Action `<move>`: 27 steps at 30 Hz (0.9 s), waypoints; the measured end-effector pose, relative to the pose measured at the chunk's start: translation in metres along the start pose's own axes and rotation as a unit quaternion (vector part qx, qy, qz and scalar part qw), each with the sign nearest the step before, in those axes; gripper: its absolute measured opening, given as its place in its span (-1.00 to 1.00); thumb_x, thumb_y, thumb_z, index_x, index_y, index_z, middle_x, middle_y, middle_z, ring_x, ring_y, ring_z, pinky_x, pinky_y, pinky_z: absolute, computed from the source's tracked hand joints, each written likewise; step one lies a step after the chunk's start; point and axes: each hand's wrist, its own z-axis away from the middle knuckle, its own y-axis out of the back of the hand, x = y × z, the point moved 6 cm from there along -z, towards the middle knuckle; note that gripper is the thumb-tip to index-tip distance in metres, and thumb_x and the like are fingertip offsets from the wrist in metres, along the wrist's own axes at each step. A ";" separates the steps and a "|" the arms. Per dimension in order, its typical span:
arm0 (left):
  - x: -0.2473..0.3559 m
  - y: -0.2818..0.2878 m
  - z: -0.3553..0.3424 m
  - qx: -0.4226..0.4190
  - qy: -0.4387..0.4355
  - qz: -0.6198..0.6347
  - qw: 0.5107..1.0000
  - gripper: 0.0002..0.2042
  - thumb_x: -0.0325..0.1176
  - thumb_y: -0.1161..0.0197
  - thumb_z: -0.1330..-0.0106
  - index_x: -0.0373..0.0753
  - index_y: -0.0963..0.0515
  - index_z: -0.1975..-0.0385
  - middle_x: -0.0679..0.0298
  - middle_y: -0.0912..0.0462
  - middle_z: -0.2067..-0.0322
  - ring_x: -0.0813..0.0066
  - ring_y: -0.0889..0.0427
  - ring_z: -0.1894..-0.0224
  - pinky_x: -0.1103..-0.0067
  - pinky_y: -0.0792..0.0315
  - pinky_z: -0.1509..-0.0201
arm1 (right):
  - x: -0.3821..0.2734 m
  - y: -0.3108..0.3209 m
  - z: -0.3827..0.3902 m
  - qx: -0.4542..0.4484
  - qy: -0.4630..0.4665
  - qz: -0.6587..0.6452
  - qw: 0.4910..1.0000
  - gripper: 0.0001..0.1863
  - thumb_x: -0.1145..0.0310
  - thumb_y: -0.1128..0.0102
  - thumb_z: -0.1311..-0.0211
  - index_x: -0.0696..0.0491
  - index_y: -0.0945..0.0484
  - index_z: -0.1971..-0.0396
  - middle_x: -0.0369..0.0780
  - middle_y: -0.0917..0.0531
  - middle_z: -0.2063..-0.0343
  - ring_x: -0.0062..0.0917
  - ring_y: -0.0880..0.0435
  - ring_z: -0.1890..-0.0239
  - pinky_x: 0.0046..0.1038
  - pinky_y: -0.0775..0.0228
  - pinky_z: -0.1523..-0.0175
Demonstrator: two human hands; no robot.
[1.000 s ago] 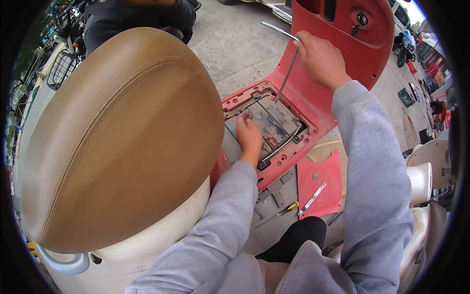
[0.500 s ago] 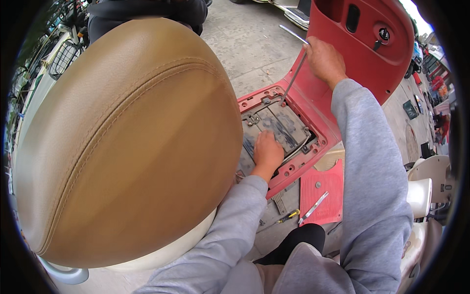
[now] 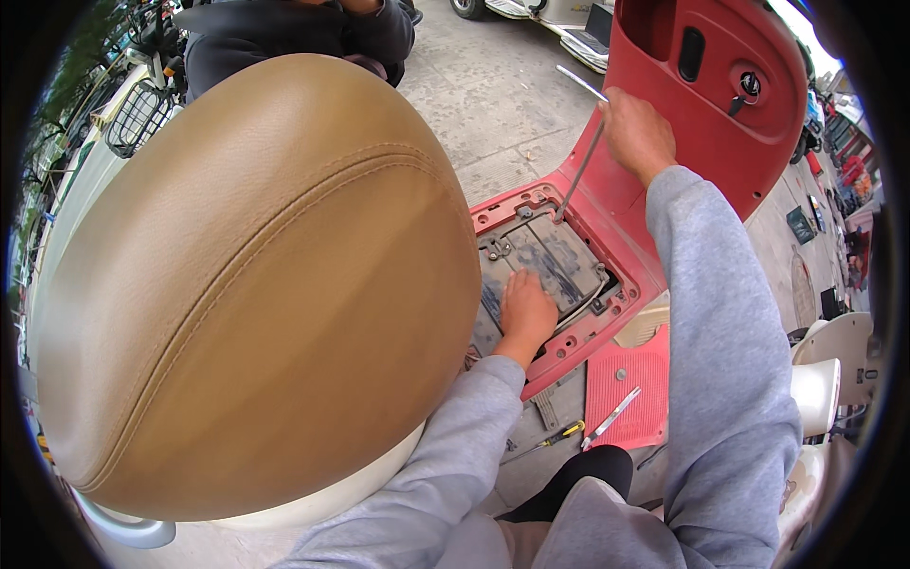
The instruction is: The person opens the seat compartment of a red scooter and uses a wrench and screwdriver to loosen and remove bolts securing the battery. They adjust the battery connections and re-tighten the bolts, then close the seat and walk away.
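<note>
My right hand (image 3: 640,133) is closed around the bent handle of a long metal socket wrench (image 3: 580,171). Its shaft slants down to the far corner of an uncovered compartment in the floor of a red scooter (image 3: 633,204). What the tip engages is too small to make out. Dusty grey batteries (image 3: 555,245) with dark smudges, terminals and cables fill the compartment. My left hand (image 3: 529,308) rests on top of them near the close side, fingers lying on the casing. No object shows in it.
A large brown scooter seat (image 3: 275,303) blocks much of the left. Below the compartment lie a red ribbed panel (image 3: 645,379), a silver tool (image 3: 611,417) and a yellow-black screwdriver (image 3: 559,436). A person in dark clothing (image 3: 256,43) is beyond the seat. Cream scooter parts (image 3: 817,387) stand right.
The whole view has shifted slightly, with the scene lower and farther right. Both hands and the socket wrench keep nearly the same place on the scooter.
</note>
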 end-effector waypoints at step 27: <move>0.001 -0.003 -0.004 -0.010 0.005 -0.008 1.000 -0.63 -0.39 -0.10 -0.23 -0.36 -0.46 -0.04 -0.03 -0.29 -0.28 0.04 -0.17 -0.38 0.28 -0.05 -0.44 | -0.021 -0.037 -0.077 -0.214 -0.002 0.239 0.947 -0.70 0.60 -0.26 0.07 0.15 -0.70 0.24 0.02 -0.67 0.15 -0.12 -0.69 0.12 -0.21 -0.55 0.09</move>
